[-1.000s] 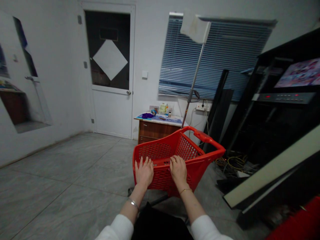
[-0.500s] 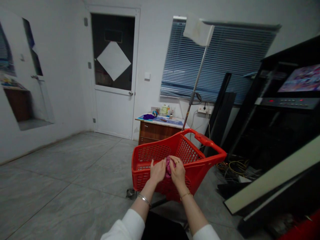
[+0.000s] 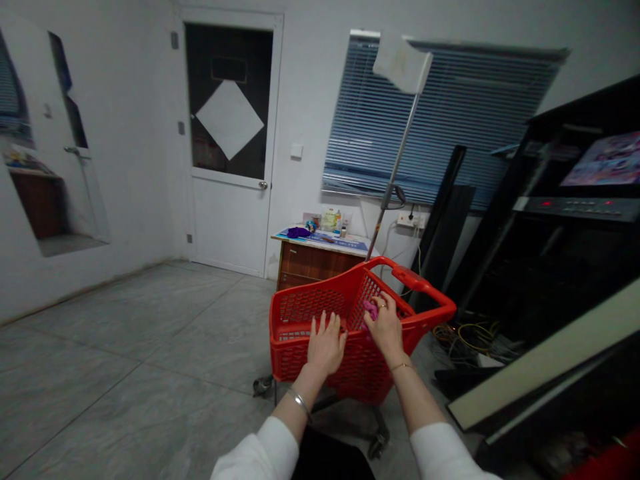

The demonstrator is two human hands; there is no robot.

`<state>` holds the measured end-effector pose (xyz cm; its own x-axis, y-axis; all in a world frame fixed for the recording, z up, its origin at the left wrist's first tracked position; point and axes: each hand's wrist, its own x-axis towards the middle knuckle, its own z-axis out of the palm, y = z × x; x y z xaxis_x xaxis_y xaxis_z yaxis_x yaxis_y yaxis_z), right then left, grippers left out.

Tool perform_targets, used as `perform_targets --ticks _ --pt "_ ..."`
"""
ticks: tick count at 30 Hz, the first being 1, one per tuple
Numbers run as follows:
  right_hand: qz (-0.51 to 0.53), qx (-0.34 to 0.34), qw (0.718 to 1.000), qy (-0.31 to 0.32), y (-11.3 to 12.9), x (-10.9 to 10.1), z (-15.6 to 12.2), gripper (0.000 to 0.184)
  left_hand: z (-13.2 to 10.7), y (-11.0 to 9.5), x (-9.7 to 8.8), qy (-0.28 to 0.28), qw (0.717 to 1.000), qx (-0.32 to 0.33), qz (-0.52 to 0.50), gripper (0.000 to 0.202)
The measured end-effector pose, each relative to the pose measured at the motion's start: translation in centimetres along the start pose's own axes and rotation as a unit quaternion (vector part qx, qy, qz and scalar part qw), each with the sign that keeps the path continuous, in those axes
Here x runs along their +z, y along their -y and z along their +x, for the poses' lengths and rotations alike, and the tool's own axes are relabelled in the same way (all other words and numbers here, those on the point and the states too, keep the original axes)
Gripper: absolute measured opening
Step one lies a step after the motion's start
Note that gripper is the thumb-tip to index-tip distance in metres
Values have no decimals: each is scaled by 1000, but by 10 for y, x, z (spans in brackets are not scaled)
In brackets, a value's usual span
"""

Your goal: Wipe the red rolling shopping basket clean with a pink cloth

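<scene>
In front of me stands a red plastic shopping cart (image 3: 305, 357) with holed sides. My right hand (image 3: 386, 327) is closed on a crumpled pink cloth (image 3: 370, 310) above the cart's near rim, toward the handle end. My left hand (image 3: 326, 343) holds nothing; its fingers are apart and stretched over the near rim. Whether the left palm touches the rim I cannot tell. The inside of the cart is partly hidden behind both hands.
A wooden cabinet (image 3: 310, 260) behind the cart carries a purple cloth (image 3: 299, 233) and small bottles. A pole with a white flag (image 3: 400, 63) rises by the cart. Cables (image 3: 475, 337) and leaning boards (image 3: 545, 360) lie at right. A white door (image 3: 227, 227) is at back left.
Both hands were together on the pink cloth. They have parted: the right has moved right with the cloth, and the left has let go and spread its fingers.
</scene>
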<state>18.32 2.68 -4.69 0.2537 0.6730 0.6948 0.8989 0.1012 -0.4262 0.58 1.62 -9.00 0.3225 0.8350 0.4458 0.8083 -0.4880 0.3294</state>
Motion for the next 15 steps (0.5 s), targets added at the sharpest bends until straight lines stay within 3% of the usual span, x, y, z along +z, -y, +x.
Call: perform_targets --ticks 4,7,10,12,15 --pt "-120 -82 988 60 -8 0 -13 25 -3 -1 17 -45 998 6 43 55" --pt "-114 -153 981 39 2 19 -32 22 -5 -1 17 -60 998 15 30 52" --pt "-126 -178 976 24 7 27 -39 24 -8 3 11 -62 998 14 13 50" --pt "-141 -184 972 30 -1 18 -32 25 -10 8 9 -63 998 13 7 49" --pt "-170 -175 970 26 -29 -12 -7 26 -12 16 6 -67 998 17 7 49"
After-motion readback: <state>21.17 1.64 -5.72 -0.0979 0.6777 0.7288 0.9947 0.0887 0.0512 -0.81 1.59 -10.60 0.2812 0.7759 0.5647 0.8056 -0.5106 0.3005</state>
